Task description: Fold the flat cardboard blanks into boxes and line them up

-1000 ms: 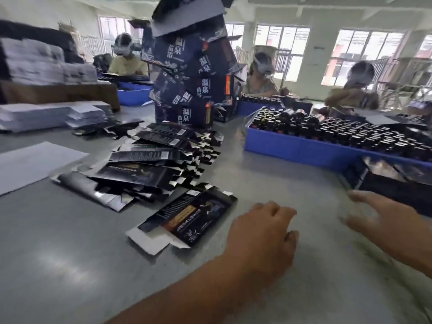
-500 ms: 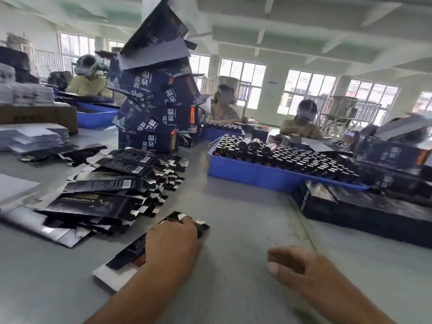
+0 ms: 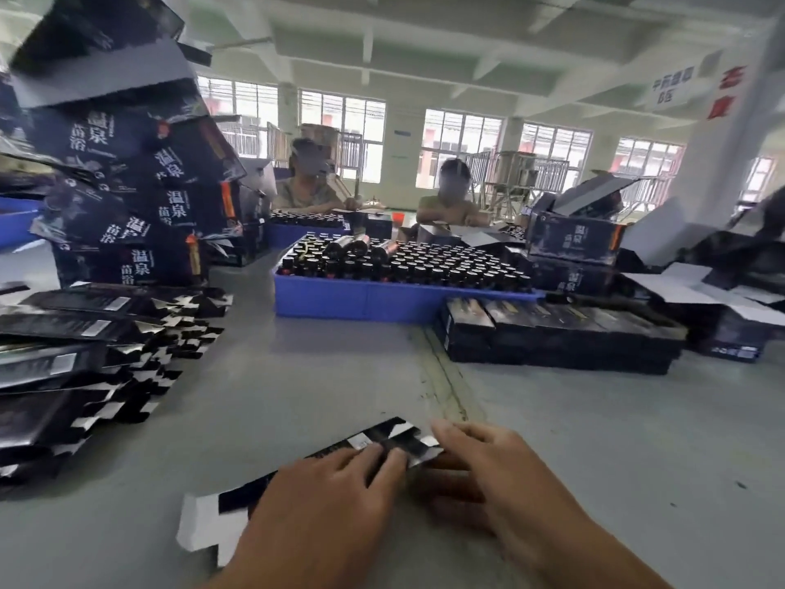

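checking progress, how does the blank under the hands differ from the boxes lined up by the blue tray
The blank lies flat and unfolded on the table; the lined-up boxes are folded into shape. The blank is single, with the left hand and right hand on it; the boxes sit side by side in a row, untouched. The blank's white flap shows at its near end; the boxes look closed. Both share dark glossy print.

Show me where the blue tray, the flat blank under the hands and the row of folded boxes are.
blue tray (image 3: pixel 361 301): head view, front wall.
flat blank (image 3: pixel 208 520): head view, white end flap.
row of folded boxes (image 3: pixel 552 333): head view, top faces.
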